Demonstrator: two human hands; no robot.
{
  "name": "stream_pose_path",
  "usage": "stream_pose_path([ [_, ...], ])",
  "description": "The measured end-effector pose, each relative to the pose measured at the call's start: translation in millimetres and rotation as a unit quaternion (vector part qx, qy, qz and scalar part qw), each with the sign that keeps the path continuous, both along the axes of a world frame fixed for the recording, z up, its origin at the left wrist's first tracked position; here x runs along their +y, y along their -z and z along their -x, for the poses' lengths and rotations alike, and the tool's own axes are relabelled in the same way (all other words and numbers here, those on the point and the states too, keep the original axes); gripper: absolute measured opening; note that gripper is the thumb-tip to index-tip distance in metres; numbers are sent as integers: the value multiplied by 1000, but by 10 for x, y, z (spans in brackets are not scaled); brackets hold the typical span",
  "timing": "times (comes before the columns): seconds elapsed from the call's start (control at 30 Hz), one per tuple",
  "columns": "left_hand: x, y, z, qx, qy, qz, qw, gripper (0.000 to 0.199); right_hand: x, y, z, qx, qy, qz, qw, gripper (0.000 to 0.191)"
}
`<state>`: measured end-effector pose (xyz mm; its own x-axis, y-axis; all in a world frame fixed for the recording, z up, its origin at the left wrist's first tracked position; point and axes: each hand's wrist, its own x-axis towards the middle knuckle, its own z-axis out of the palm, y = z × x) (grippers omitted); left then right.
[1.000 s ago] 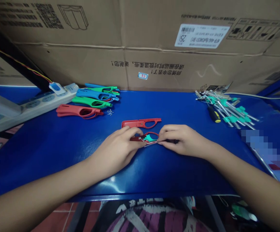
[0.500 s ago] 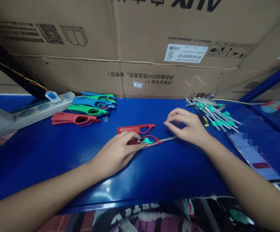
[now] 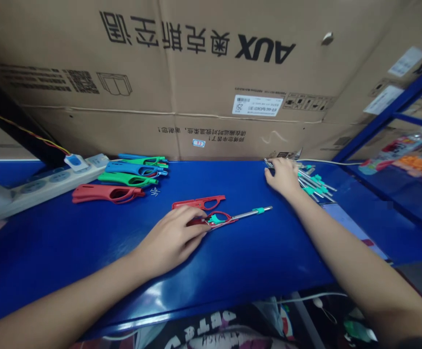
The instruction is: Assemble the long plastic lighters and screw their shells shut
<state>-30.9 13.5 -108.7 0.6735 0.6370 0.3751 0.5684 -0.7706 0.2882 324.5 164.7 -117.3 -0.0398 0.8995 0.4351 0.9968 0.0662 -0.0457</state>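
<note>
My left hand (image 3: 174, 237) is closed around the grip end of a red gas lighter (image 3: 229, 221), its shell half-hidden under my fingers. A green trigger (image 3: 216, 219) shows inside the red loop. From the lighter a metal tube (image 3: 249, 213) with a green collar points right. Just behind it lies a loose red shell half (image 3: 198, 202). My right hand (image 3: 284, 177) reaches to the back right, thumb and forefinger apart, over the left end of a heap of metal tubes with green parts (image 3: 316, 183). Small pieces by its fingertips are too small to tell.
At the back left are red, green and blue lighter shells (image 3: 107, 193), beside small white bits (image 3: 154, 192) and a power strip (image 3: 51, 182). A phone (image 3: 356, 230) lies by my right forearm. Behind the blue table (image 3: 240, 261) stands a large cardboard box (image 3: 203, 97).
My right hand has moved away from the lighter's tube to the heap at the back right. The left hand keeps its hold on the lighter. The view has tilted up and shifted right.
</note>
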Motion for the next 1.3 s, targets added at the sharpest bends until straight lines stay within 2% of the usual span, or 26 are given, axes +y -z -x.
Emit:
stream_pose_path([
  [0.2, -30, -15, -27, -3, 27, 16, 999, 26, 336, -52, 86, -6, 54, 19, 998, 36],
  [0.33, -44, -58, -7, 2, 44, 18, 999, 26, 460, -130, 119, 33, 70, 41, 996, 23],
  [0.47, -44, -66, 0, -63, 34, 39, 997, 26, 329, -245, 313, 97, -2, 35, 995, 17],
  [0.57, -37, -53, -20, -153, -3, 68, 986, 29, -36, -305, 649, 155, -108, 35, 981, 21],
  [0.6, -35, -48, -28, -180, -23, 78, 980, 31, -207, -310, 788, 189, -155, 47, 968, 26],
  [0.67, -34, -41, -43, -219, -59, 95, 969, 38, -585, -299, 1070, 358, -292, 107, 881, 28],
  [0.73, -41, -35, -52, -236, -74, 111, 963, 47, -943, -268, 1306, 430, -351, 171, 814, 26],
  [0.8, -60, -30, -58, -242, -62, 128, 960, 48, -1202, -231, 1455, 456, -371, 209, 781, 25],
  [0.87, -83, -27, -63, -236, -40, 152, 959, 38, -1328, -204, 1505, 464, -372, 242, 766, 27],
  [0.93, -99, -28, -66, -232, -30, 171, 957, 28, -1342, -205, 1468, 444, -380, 251, 772, 28],
  [1.0, -95, -31, -63, -236, -38, 179, 954, 25, -1297, -240, 1372, 380, -397, 235, 802, 29],
  [1.1, -54, -30, -50, -262, -68, 204, 941, 24, -1236, -322, 1216, 216, -422, 222, 852, 28],
  [1.2, 0, -10, -40, -306, -88, 293, 902, 26, -1231, -348, 1152, 51, -439, 221, 869, 16],
  [1.3, 36, 17, -44, -330, -94, 373, 862, 32, -1244, -300, 1173, -42, -448, 188, 873, 11],
])
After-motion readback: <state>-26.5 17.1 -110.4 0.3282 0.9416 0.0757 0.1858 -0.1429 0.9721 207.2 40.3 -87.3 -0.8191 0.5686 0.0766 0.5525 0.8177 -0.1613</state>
